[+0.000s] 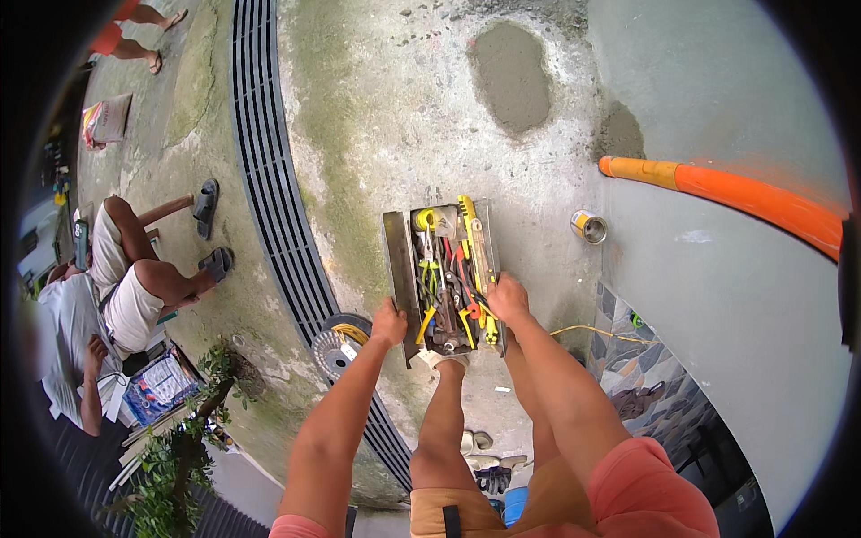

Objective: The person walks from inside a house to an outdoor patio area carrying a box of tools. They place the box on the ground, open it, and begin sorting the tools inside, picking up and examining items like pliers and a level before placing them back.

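Toolbox (401, 269) between both hands, left fingers (388, 325) and right fingers (505, 298) gripping its sides.

The toolbox (401, 269) is dull grey metal. The tools (453, 287) inside it have shiny plastic grips in yellow, red and green, with dark metal parts. The ground (395, 117) is rough concrete with green stains and one darker smooth patch (509, 76). The drain grate (269, 188) looks like dark metal bars. The orange pipe (744, 197) is smooth plastic. The small can (588, 226) is shiny metal. The wall (717, 99) is smooth and matt.
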### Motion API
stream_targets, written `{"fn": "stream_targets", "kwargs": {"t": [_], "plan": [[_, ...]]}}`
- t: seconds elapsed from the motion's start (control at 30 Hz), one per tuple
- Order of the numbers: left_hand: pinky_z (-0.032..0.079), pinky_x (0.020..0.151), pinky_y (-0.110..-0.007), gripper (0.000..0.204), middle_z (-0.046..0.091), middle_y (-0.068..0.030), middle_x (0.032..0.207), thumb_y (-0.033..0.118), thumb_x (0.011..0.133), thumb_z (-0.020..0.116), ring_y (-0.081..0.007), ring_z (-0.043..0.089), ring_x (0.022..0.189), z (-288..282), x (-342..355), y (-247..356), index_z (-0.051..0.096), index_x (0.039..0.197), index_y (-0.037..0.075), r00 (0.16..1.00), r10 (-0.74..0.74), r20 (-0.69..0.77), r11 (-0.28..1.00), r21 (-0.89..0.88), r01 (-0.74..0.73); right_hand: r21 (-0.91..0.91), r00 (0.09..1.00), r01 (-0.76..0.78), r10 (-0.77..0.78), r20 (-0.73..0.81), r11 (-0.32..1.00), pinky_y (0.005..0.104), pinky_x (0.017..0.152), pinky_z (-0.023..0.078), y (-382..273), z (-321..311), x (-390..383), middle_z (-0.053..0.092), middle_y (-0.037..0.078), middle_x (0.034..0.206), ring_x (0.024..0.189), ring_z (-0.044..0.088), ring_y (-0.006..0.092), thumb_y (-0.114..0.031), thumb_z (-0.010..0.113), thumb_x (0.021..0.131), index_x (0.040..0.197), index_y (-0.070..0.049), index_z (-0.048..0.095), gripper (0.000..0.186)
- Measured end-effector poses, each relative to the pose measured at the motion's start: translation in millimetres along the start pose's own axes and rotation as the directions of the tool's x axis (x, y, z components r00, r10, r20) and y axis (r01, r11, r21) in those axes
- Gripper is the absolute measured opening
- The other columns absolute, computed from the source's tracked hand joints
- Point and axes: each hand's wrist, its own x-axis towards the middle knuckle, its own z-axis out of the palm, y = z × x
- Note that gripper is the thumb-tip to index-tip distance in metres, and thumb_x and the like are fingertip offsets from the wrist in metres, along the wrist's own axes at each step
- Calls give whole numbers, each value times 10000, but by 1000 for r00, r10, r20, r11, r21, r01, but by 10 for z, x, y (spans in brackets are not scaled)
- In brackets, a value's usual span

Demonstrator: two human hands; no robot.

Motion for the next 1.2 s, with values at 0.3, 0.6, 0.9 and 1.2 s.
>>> {"fn": "stream_targets", "kwargs": {"t": [0.3,0.6,0.9,1.2], "plan": [[503,881,-556,347,668,-350,1033,178,915,611,-523,635,1028,-2543,-2977,1898,525,1178,-31,998,-7,-68,982,-190,-6,-56,995,70,-73,-61,996,549,874,521,-1395,-3151,-2597,700,314,945,936,678,478,-294,605,897,1011,57,657,373],[514,915,-535,387,689,-325,1022,177,899,608,-521,648,1007,-5273,-3180,3138,537,1207,-47,969,168,-181,954,-218,-206,-49,938,169,-176,-298,984,550,823,517,-3772,-5491,-3245,683,316,870,884,670,490,-265,587,861,895,56,677,335],[525,878,-558,371,677,-364,939,215,928,617,-530,659,959,-8796,-1583,4266,541,1105,-103,934,305,-184,952,75,-296,111,908,112,-56,-414,988,538,822,520,-6708,-6597,-1993,683,322,875,891,667,495,-272,588,867,919,58,691,350],[498,866,-554,325,664,-349,1000,203,914,617,-529,624,1011,-11917,-228,5370,586,1109,-56,902,218,-373,971,170,-165,184,905,323,-246,-347,928,541,822,534,-9497,-8013,-359,694,310,863,873,686,481,-282,620,853,888,53,698,346]]}}
